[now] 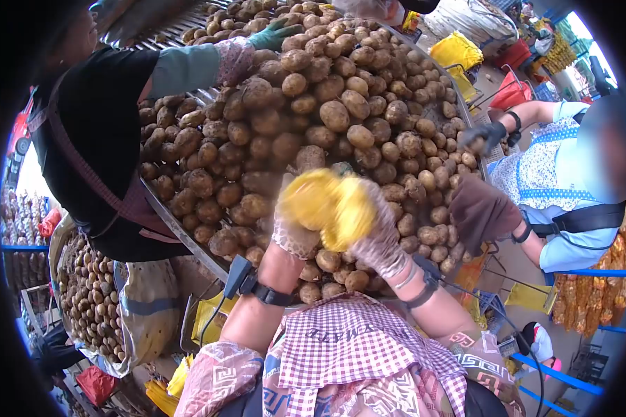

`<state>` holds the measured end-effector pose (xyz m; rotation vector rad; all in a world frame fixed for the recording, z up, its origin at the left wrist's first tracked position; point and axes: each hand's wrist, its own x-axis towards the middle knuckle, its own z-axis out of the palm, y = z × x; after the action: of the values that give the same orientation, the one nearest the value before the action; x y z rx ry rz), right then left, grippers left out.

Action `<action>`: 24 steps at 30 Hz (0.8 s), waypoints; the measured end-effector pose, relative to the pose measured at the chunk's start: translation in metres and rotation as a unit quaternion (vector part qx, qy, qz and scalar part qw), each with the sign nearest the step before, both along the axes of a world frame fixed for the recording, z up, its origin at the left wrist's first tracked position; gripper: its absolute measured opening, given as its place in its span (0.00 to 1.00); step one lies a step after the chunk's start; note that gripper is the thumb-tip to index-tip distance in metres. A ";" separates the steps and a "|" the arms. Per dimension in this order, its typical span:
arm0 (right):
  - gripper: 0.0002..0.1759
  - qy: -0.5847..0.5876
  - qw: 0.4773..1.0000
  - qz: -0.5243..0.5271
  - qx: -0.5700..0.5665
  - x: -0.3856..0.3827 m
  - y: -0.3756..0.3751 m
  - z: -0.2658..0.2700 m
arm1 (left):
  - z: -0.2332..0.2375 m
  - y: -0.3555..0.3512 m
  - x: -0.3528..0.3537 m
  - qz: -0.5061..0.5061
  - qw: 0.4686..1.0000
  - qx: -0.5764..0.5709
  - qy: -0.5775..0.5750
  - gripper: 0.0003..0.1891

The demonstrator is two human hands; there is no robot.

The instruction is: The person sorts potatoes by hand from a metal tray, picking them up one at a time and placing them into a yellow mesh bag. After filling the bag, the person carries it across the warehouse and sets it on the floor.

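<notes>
Dial centred on one yellow fabric bundle (349, 215); my checked apron (348, 340) at 6 o'clock.
Item: the bundle, two-lobed, blurred (mesh, perhaps; I would not swear to it), over the near potatoes (334, 116).
Item: my left hand (293, 235), patterned glove, 8 o'clock, fingers clamped on the bundle, tips hidden.
Item: my right hand (380, 240), patterned glove, 4 o'clock, clamped on its other side, tips likewise hidden.
Item: potatoes, soil-coated, heaped on a metal-rimmed table (185, 240).
Item: co-worker's green-gloved hand (275, 35), 11 o'clock, at the potatoes.
Step in hand, I judge: working the bundle between both hands. Next move calls, I think, for a firm two-sided hold.
</notes>
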<state>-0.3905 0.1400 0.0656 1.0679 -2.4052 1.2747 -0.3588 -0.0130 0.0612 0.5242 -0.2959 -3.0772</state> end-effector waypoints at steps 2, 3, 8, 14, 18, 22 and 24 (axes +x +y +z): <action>0.24 -0.366 0.899 -0.147 -0.192 -0.017 0.016 -0.018 | -0.033 -0.018 0.007 -0.039 0.997 0.059 0.008 0.27; 0.23 -0.516 0.781 -0.170 -0.309 -0.021 0.022 -0.016 | -0.027 -0.019 0.010 -0.045 0.999 0.026 -0.012 0.28; 0.35 -0.093 0.990 0.060 -0.088 0.006 -0.013 0.033 | -0.072 -0.004 -0.012 -0.011 0.994 0.103 -0.032 0.22; 0.23 -0.606 0.694 -0.164 -0.352 -0.024 0.018 -0.017 | -0.052 -0.030 0.019 -0.118 0.992 0.041 0.004 0.29; 0.35 -0.200 0.973 -0.008 -0.120 0.006 -0.008 0.019 | -0.025 -0.007 0.014 -0.033 0.996 0.025 -0.075 0.27; 0.27 -0.365 0.920 -0.090 -0.111 -0.013 0.011 -0.015 | -0.026 -0.013 0.028 -0.097 0.995 -0.001 -0.025 0.27; 0.19 -0.468 0.835 -0.136 -0.255 -0.021 0.013 -0.010 | -0.032 -0.016 0.023 -0.091 0.995 -0.038 -0.026 0.32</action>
<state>-0.4112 0.1533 0.0552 -0.1314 -2.3240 2.5095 -0.3362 -0.0288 0.0287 0.6063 -0.4869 -3.2139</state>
